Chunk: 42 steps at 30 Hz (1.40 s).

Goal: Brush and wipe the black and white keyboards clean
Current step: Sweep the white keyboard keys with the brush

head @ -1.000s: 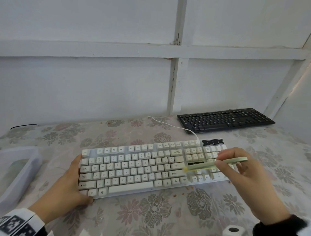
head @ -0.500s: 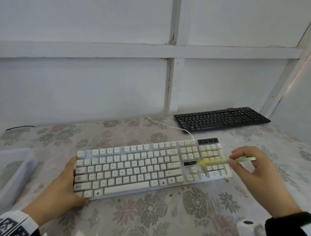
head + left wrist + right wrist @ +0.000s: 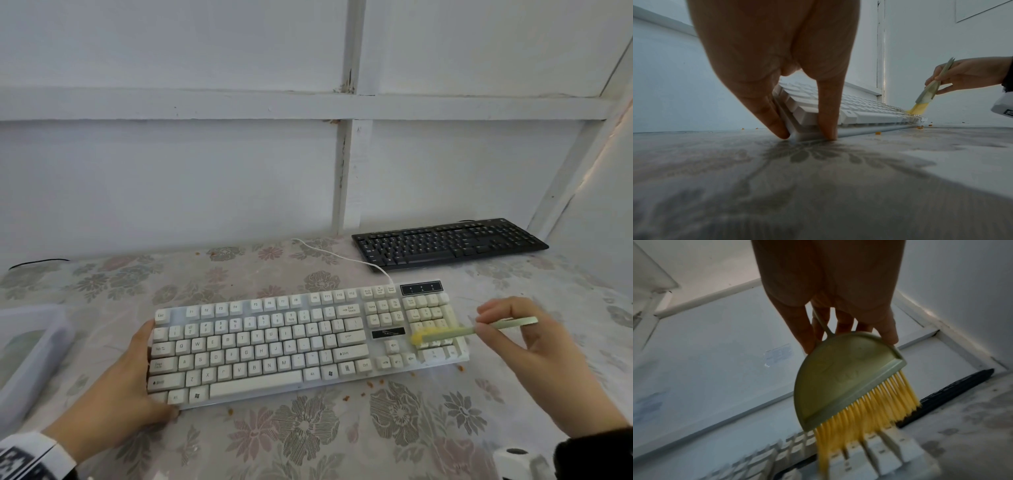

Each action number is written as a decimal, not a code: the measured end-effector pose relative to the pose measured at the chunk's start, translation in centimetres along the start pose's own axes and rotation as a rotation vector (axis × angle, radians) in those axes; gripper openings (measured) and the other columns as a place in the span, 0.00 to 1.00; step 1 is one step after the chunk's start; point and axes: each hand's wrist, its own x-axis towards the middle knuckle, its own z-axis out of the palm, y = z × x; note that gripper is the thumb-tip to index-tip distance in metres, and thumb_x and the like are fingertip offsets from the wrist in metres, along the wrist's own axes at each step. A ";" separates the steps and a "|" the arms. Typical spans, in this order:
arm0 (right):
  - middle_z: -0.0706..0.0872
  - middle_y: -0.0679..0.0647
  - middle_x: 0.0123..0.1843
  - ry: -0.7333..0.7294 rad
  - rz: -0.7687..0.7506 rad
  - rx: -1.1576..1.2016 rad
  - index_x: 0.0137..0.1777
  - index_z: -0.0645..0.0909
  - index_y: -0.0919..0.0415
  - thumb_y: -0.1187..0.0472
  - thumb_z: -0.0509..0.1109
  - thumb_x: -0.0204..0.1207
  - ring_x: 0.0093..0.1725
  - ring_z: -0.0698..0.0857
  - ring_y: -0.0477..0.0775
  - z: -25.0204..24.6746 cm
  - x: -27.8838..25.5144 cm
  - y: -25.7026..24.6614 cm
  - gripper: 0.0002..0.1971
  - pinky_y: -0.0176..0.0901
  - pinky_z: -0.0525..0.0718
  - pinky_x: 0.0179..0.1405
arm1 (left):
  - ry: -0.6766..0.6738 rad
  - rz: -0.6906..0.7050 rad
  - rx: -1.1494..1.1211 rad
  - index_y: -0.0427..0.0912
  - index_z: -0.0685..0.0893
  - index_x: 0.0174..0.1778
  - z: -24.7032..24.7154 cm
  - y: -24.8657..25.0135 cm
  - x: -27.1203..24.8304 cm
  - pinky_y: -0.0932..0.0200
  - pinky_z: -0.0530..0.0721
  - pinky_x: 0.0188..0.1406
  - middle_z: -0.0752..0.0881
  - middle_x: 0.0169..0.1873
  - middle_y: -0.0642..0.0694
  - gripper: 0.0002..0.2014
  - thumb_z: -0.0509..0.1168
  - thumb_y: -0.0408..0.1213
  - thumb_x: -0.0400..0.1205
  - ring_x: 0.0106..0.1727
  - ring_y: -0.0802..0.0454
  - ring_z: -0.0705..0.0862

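The white keyboard (image 3: pixel 301 342) lies across the middle of the flowered table. My left hand (image 3: pixel 137 383) holds its left end, thumb and fingers (image 3: pixel 777 123) straddling the near corner (image 3: pixel 803 129). My right hand (image 3: pixel 513 339) pinches the pale green handle of a small brush (image 3: pixel 479 330). Its yellow bristles (image 3: pixel 419 337) touch the number pad keys (image 3: pixel 875 456); in the right wrist view the green brush head (image 3: pixel 840 379) hangs below my fingers. The black keyboard (image 3: pixel 448 245) sits at the back right against the wall.
Orange crumbs (image 3: pixel 373 383) lie on the tablecloth along the white keyboard's front edge and right corner. A translucent plastic box (image 3: pixel 27 356) stands at the left edge. A white cable (image 3: pixel 335 255) runs from the white keyboard toward the wall. White walls close in behind and on the right.
The brush has swept rightward across the white keyboard, from the arrow-key area onto the number pad. My left hand has kept its hold on the left end.
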 end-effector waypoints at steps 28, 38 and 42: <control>0.81 0.37 0.50 -0.405 -0.122 0.152 0.43 0.76 0.33 0.45 0.65 0.69 0.54 0.77 0.38 15.2 -6.3 -13.5 0.04 0.42 0.75 0.59 | -0.054 0.063 0.046 0.68 0.54 0.69 0.1 0.8 -0.5 0.74 0.80 0.46 0.78 0.59 0.62 0.52 0.80 0.33 0.59 0.53 0.68 0.83; 0.75 0.42 0.56 -0.606 -0.163 -0.078 0.55 0.73 0.43 0.44 0.58 0.81 0.59 0.68 0.49 20.5 -7.7 -17.5 0.08 0.53 0.63 0.62 | -0.011 0.211 0.031 0.51 0.63 0.70 0.0 0.5 -0.3 0.79 0.75 0.55 0.76 0.58 0.65 0.40 0.74 0.48 0.63 0.61 0.73 0.77; 0.75 0.41 0.58 -0.587 -0.188 -0.195 0.56 0.72 0.42 0.46 0.57 0.82 0.59 0.68 0.50 20.5 -7.8 -17.4 0.07 0.55 0.62 0.61 | -0.007 0.185 0.019 0.54 0.59 0.70 0.2 0.2 -0.1 0.86 0.72 0.49 0.73 0.59 0.67 0.43 0.76 0.44 0.64 0.58 0.82 0.74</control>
